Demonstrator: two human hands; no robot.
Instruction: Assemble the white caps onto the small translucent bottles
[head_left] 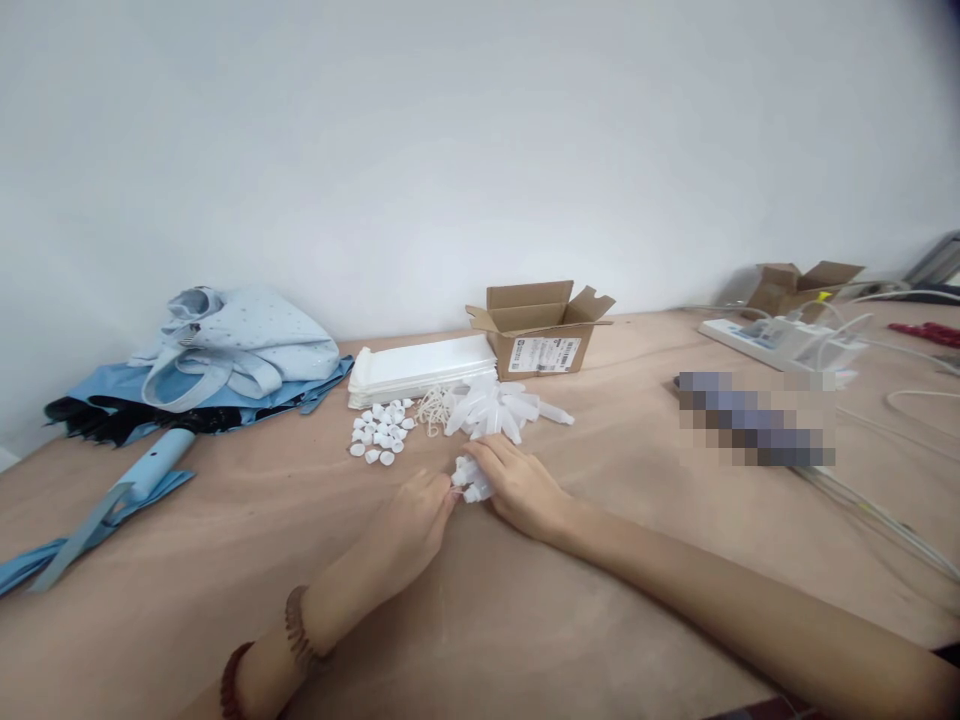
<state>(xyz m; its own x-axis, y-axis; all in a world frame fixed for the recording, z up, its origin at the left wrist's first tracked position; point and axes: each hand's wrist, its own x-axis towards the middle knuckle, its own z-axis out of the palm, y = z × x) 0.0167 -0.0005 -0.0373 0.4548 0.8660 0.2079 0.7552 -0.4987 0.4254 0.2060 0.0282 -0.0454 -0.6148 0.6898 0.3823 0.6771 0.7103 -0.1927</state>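
My right hand [525,487] is closed around a few small translucent plastic bottles [475,482], their necks pointing left. Close beside them, my left hand [421,515] pinches what looks like a thin, pale rubber band [455,490] at the bottle necks; most of it is hidden by the fingers. Just beyond my hands lies a heap of similar empty plastic bottles [491,405]. Left of that heap sits a small tangle of cream rubber bands [435,410], and further left several white bottle caps [382,432] are spread out.
Behind the heap stand a stack of white flat packets [427,367] and an open cardboard box [547,345]. At left lie a pale blue bag [240,340] and a folded blue umbrella [154,465]. A power strip [780,345] with cables and a blurred-out object [754,418] occupy the right.
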